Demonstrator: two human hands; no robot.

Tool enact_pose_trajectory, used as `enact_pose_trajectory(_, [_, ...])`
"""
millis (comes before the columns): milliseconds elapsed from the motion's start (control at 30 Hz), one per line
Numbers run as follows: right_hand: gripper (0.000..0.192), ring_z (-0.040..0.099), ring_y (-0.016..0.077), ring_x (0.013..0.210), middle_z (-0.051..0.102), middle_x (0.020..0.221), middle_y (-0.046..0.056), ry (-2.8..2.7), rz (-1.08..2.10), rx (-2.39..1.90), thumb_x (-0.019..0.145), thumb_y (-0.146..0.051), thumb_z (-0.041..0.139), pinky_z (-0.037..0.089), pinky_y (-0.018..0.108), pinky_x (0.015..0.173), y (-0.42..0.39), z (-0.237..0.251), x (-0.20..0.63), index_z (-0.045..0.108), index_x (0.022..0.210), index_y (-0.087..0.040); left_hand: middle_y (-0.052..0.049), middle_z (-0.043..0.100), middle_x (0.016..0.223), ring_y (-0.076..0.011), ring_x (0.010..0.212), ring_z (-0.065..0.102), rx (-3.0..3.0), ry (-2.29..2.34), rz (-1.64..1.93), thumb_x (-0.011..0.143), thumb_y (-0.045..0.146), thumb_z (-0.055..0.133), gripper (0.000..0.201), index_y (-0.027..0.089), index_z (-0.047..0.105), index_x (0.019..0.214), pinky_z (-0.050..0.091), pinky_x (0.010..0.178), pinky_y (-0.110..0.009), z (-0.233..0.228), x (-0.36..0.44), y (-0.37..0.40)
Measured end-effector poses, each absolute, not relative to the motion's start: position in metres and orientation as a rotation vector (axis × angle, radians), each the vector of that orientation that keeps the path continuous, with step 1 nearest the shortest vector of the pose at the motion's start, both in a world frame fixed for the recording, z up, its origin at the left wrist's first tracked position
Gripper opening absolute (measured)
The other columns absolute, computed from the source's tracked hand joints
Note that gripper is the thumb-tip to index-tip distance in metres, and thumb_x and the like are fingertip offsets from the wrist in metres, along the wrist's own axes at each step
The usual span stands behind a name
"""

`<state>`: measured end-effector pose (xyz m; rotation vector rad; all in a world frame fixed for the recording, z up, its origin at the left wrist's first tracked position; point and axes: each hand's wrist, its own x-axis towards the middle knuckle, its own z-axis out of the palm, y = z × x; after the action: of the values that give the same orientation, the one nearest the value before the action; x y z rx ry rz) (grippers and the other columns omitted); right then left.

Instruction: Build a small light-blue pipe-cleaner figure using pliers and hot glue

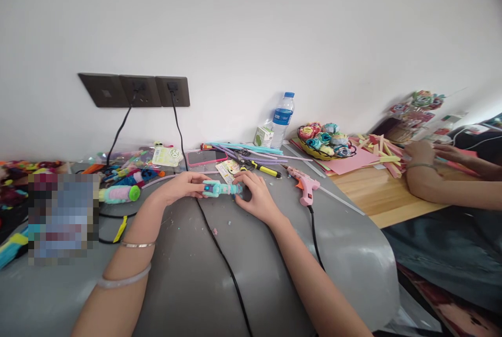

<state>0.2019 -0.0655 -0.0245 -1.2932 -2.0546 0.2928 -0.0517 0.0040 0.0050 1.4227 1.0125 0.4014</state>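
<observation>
A small turquoise fuzzy craft figure (223,189), which looks made of pipe cleaners and has a blue spot at its left end, lies sideways between my hands above the grey table (188,274). The fingers of my left hand (184,186) are closed on its left end. At the other end, my right hand (254,196) pinches it between thumb and fingers. Just behind the figure are a printed card (227,171) and yellow-and-black pliers (266,170). A pink hot glue gun (304,185) rests to the right of my right hand.
A black cord (219,253) runs under my left hand from the wall sockets (172,91). Behind lie pipe cleaners (251,148), a phone (206,157), a small box (263,137) and a water bottle (283,120). Right: a basket of paper flowers (327,141) and another person's forearm (451,192).
</observation>
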Motion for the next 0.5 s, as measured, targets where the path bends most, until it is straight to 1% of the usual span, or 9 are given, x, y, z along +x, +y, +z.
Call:
enact_pose_trajectory(133, [0.030, 0.059, 0.0282, 0.114, 0.065, 0.124, 0.008, -2.035, 0.337, -1.268, 0.077, -0.014, 0.058, 0.040, 0.041, 0.092, -0.0657, -0.0235, 0.2037, 0.058, 0.105, -0.025, -0.010, 0.073, 0.101, -0.0181, 0.079, 0.068, 1.400, 0.994, 0.405, 0.071, 0.040, 0.082, 0.052, 0.014, 0.071, 0.114, 0.053, 0.077, -0.032, 0.0080, -0.0521, 0.0029])
enact_pose_trajectory(300, [0.030, 0.057, 0.0285, 0.121, 0.063, 0.127, 0.008, -2.012, 0.397, -1.191, 0.078, -0.017, 0.060, 0.039, 0.043, 0.097, -0.0653, -0.0250, 0.2067, 0.056, 0.106, -0.026, -0.011, 0.072, 0.102, -0.0181, 0.080, 0.068, 1.375, 0.978, 0.406, 0.071, 0.041, 0.082, 0.053, 0.013, 0.071, 0.115, 0.053, 0.078, -0.032, 0.0116, -0.0518, 0.0015])
enact_pose_trajectory(400, [0.036, 0.056, 0.0293, 0.122, 0.062, 0.127, 0.009, -2.002, 0.414, -1.142, 0.080, -0.022, 0.062, 0.040, 0.044, 0.099, -0.0659, -0.0283, 0.2084, 0.054, 0.114, -0.026, -0.012, 0.072, 0.102, -0.0185, 0.079, 0.068, 1.351, 0.976, 0.440, 0.070, 0.041, 0.084, 0.054, 0.013, 0.071, 0.114, 0.054, 0.076, -0.032, 0.0115, -0.0524, 0.0019])
enact_pose_trajectory(500, [0.052, 0.057, 0.0272, 0.116, 0.058, 0.132, 0.010, -1.911, 0.503, -1.132, 0.081, -0.024, 0.063, 0.046, 0.042, 0.094, -0.0663, -0.0322, 0.2108, 0.047, 0.130, -0.027, -0.012, 0.073, 0.104, -0.0188, 0.080, 0.069, 1.322, 0.974, 0.461, 0.070, 0.040, 0.085, 0.054, 0.015, 0.071, 0.116, 0.055, 0.076, -0.032, 0.0098, -0.0538, 0.0032])
